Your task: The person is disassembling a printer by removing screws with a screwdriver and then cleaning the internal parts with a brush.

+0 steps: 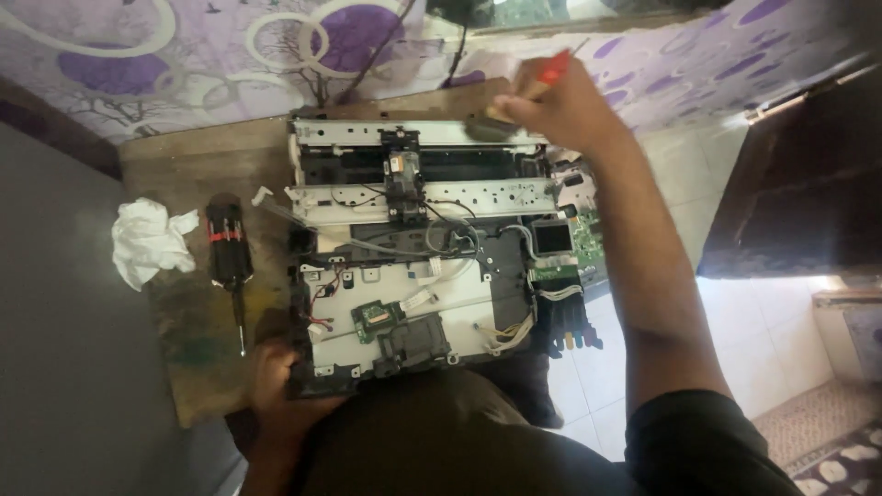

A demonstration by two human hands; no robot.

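The left hand (280, 381) is gripping the near corner of the opened printer (413, 266), steadying it on the bench (175, 156). The right hand (560, 101), fingers clenched around a red-handled brush (524, 92), is reaching the far rail, while a screwdriver (230, 253) and crumpled tissue (147, 239) are lying aside, within reach.

I was at home: purple patterned wallpaper (119, 64), a tiled floor (781, 321), and my small wooden desk (184, 358) for repairs
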